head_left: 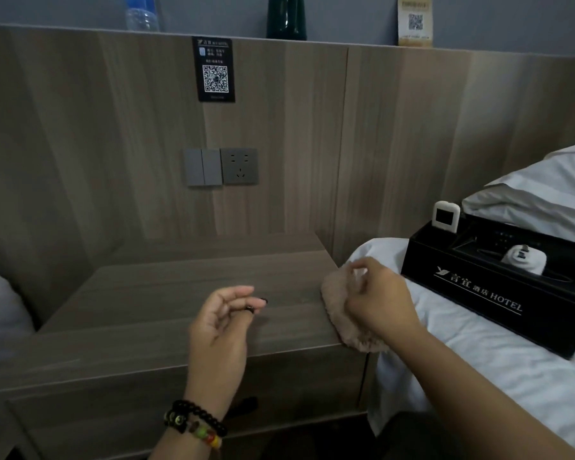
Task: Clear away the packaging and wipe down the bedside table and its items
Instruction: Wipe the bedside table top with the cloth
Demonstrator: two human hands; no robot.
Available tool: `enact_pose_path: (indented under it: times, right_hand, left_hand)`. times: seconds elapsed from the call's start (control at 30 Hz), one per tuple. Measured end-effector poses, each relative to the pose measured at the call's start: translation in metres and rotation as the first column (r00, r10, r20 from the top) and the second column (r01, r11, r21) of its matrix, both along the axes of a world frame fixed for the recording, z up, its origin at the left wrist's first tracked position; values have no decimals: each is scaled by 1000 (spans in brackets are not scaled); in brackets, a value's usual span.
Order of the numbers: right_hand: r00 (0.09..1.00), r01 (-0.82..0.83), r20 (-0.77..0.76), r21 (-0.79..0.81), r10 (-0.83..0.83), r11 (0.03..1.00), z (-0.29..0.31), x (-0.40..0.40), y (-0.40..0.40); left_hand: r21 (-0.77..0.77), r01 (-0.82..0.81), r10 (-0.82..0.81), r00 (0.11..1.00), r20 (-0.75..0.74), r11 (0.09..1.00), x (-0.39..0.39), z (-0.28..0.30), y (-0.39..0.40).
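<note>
The cloth (344, 313) lay at the bedside table's (186, 293) right edge, long axis front to back, gripped by the right hand (379, 297), while the left hand (221, 323) hovered nearby, loosely curled and empty.

Both forearms are bare; the left hand (218, 330) wears a dark ring (249, 309), its wrist black and multicoloured bead bracelets (195, 423).

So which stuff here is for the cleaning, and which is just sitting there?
For the job: cloth, held by the right hand at the table edge; black hotel box on the bed, with its small items.

Just there: water bottle, dark vase, QR card, QR sign, socket, pillow.
</note>
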State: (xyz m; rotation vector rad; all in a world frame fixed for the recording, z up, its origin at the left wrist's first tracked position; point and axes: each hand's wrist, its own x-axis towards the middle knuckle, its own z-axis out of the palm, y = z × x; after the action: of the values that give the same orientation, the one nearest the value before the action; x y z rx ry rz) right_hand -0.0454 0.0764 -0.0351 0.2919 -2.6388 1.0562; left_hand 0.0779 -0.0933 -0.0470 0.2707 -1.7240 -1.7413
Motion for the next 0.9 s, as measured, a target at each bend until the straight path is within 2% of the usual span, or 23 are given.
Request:
enact_pose_path:
  times: [0.07, 0.13, 0.2, 0.23, 0.27, 0.33, 0.4, 0.47, 0.53, 0.57, 0.73, 0.9]
  right_hand:
    - [999, 0, -32, -118, -4, 993, 9, -5, -9]
    - [998, -54, -50, -126, 49, 991, 15, -7, -25]
    - [976, -208, 42, -138, 215, 968, 15, -4, -43]
    - [954, -258, 102, -203, 283, 944, 13, -1, -48]
    - [949, -253, 117, -279, 294, 926, 10, 2, -49]
    - [986, -152, 14, -334, 166, 930, 1, 6, -42]
    - [995, -63, -84, -186, 48, 980, -15, 11, -34]
    - [993, -67, -85, 132, 79, 989, -33, 17, -35]
    - [996, -80, 2, 426, 88, 901, -47, 21, -43]
    - [997, -80, 31, 501, 75, 862, -49, 20, -46]
    - [982, -185, 141, 573, 126, 799, -42, 10, -50]
    - [960, -282, 173, 590, 222, 757, -40, -13, -52]
  left_hand:
    - [51, -22, 23, 1000, -21, 998, 3, 1, -6]
    - [84, -37, 41, 998, -44, 996, 8, 2, -11]
    - [115, -51, 58, 996, -63, 992, 13, 2, -16]
    - [127, -59, 68, 995, -68, 990, 15, 1, -19]
    - [135, -68, 77, 995, -68, 988, 17, 0, -22]
    - [148, -82, 93, 993, -68, 986, 21, -2, -27]
    - [137, -86, 95, 994, -58, 987, 23, -2, -31]
    - [86, -75, 78, 996, -37, 994, 23, -1, -34]
    - [36, -63, 64, 998, -9, 997, 22, -2, -37]
    - [18, -65, 65, 998, 8, 998, 20, -3, -39]
    - [0, -85, 85, 995, 46, 996, 10, -7, -48]
    - [-39, -82, 84, 996, 44, 996, -7, -4, -63]
